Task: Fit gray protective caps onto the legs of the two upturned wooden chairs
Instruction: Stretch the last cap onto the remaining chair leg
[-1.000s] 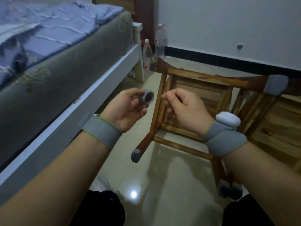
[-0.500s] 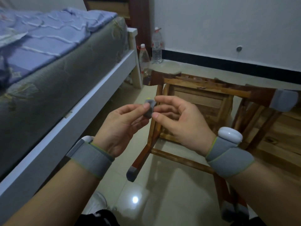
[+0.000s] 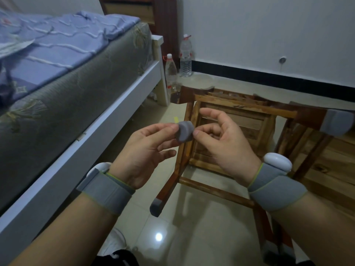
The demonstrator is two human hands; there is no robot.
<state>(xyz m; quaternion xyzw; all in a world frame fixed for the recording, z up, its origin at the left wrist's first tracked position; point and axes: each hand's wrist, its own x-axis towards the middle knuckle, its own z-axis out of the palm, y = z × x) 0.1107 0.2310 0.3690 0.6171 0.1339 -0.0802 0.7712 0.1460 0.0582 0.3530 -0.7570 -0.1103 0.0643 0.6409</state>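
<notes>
A loose gray cap (image 3: 185, 130) is held in mid-air in front of me. My left hand (image 3: 146, 150) pinches its left side between thumb and fingers. My right hand (image 3: 224, 144) touches its right edge with the thumb and a curled finger, index finger raised. Behind the hands lies an upturned wooden chair (image 3: 230, 120) on the floor. Its near left leg ends in a gray cap (image 3: 156, 207). Another capped leg (image 3: 338, 122) points right. Two more capped leg ends (image 3: 276, 251) show at the bottom right. A second chair (image 3: 317, 162) lies to the right.
A bed with a gray mattress (image 3: 63, 96) and white frame (image 3: 92, 143) runs along the left. Two plastic bottles (image 3: 171, 72) stand by the bed's foot near the wall. The tiled floor (image 3: 201, 237) reflects a light. My white shoe (image 3: 115, 241) shows below.
My right hand left the chair leg and came to the cap held by my left hand. The cap has turned, its opening no longer facing me. Both hands sit a little lower in view.
</notes>
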